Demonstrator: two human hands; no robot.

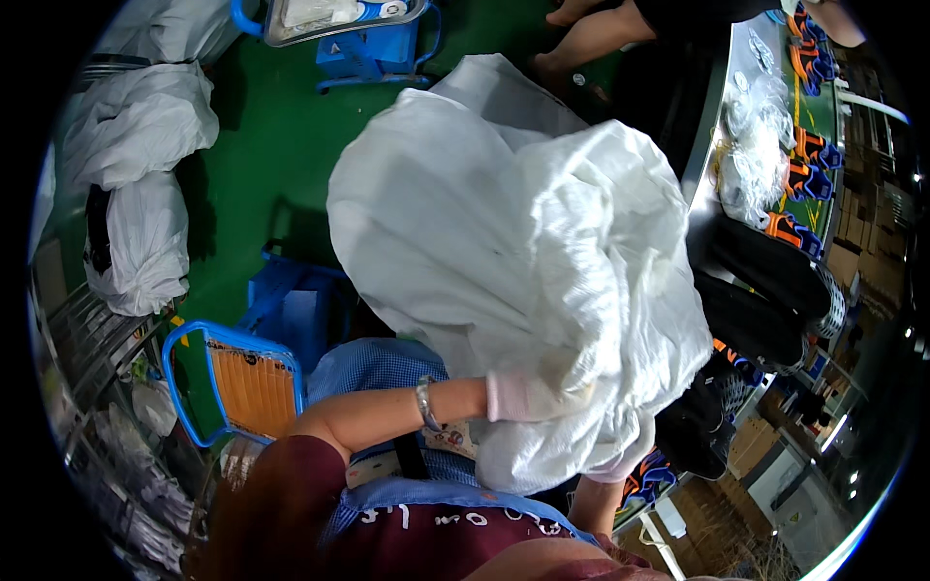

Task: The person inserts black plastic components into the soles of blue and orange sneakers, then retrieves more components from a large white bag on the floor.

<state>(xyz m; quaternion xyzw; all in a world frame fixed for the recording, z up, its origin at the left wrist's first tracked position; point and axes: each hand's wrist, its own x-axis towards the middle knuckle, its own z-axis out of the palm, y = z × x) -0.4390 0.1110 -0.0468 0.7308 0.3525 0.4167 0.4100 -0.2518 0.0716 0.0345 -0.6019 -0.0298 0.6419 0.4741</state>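
A big white woven sack (436, 213), creased and bunched on its right side, spreads out in front of my body. My left hand (552, 395), in a white glove with a pink cuff, presses into its near folds; the fingers are hard to tell from the white fabric. Lower and to the right, my gloved right hand (625, 455) grips the gathered near edge, its fingertips partly covered by the sack. The sack's contents, if any, are hidden. A blue checked cloth (378, 373) covers my lap below my left forearm.
Blue-framed chair (237, 378) at left; filled white sacks (145, 242) further left. Ahead, a metal tray (339, 21) above a blue stool (368, 53), near another person's bare legs (601, 44). Right: a bench with clear plastic bags (754, 165), orange-and-blue shoes (809, 155), long black items (765, 281).
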